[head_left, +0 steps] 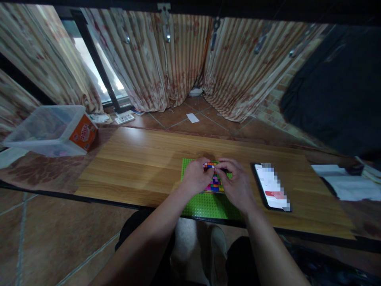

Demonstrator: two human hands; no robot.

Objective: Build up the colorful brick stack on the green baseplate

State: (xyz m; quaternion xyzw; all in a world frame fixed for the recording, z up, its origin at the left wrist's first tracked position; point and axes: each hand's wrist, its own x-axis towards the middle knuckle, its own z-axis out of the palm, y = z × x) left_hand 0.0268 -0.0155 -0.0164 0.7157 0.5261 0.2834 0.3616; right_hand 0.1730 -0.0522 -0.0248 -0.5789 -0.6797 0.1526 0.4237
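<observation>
A green studded baseplate (210, 207) lies at the front edge of the wooden board, with a low build of multicoloured toy bricks (216, 185) on it. My left hand (195, 175) is closed against the build's left side, its thumb reaching over the top and its other fingers largely hidden. From the right, my right hand (238, 183) meets it, thumb and forefinger pinched together over the far part of the build. Whatever lies in that pinch is too small to make out. Both hands cover much of the brickwork.
Right of the baseplate a smartphone (272, 186) lies face up on the wooden board (133, 167). A clear plastic bin (44, 137) with an orange label stands at the left. White papers (351, 184) lie at the far right; curtains (184, 59) hang behind.
</observation>
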